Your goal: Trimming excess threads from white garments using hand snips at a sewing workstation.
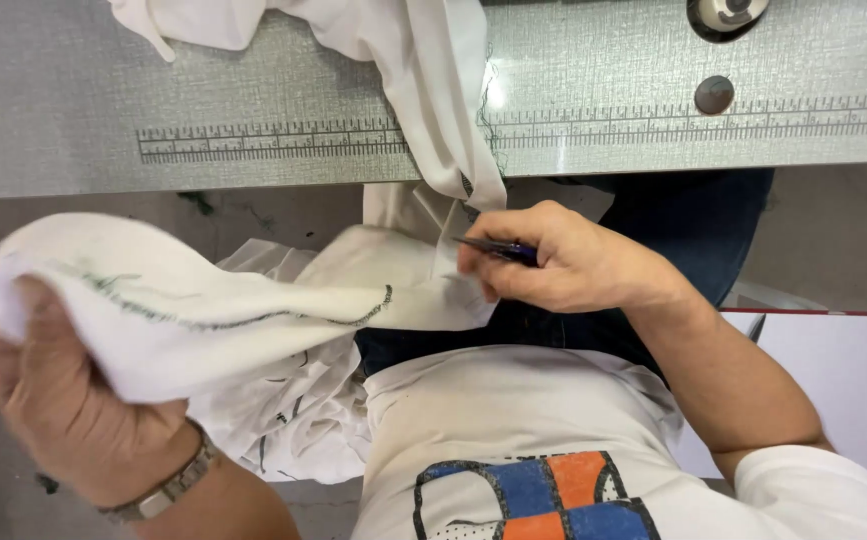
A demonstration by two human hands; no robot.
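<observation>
My left hand (63, 400) grips a bunched end of a white cloth (183, 300) with dark stitching along its seam, lifted at the left. The cloth stretches right to my right hand (563, 265), which pinches its other end while holding a small dark blue thread snipper (501, 249) between thumb and fingers. More white fabric (433, 90) hangs down from the grey table (253, 80) into my lap. A metal watch band sits on my left wrist.
The grey table has a printed ruler (273, 140) along its front edge and a round metal knob (714, 94) at the right. A white box or panel with a red edge (843, 380) stands at my right side. Floor shows below the table.
</observation>
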